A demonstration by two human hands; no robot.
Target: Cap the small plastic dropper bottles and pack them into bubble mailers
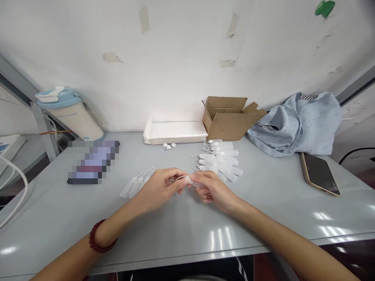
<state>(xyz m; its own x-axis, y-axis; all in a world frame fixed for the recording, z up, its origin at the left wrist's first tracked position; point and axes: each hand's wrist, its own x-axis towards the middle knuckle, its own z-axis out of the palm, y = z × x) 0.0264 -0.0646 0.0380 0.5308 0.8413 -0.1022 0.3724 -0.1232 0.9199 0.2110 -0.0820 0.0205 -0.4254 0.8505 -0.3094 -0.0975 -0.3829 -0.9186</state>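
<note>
My left hand [168,183] pinches the white cap end of a small translucent plastic bottle [197,184], with a thin white strap curving over the fingers. The bottle's body is in my right hand [213,187], closed around it with thumb and fingers. Both hands meet above the middle of the table, fingertips almost touching. Just behind my right hand lies a heap of similar bottles [219,160], many with thin tails. Left of my left hand, several more capped bottles [133,186] lie side by side, partly hidden by that hand.
Several loose white caps [169,146] sit before a stack of white packets [175,132]. An open cardboard box [231,123], a blue cloth bag [304,125] and a phone [320,174] stand rightward. At left are a tumbler [76,119] and a blurred-out device [94,163].
</note>
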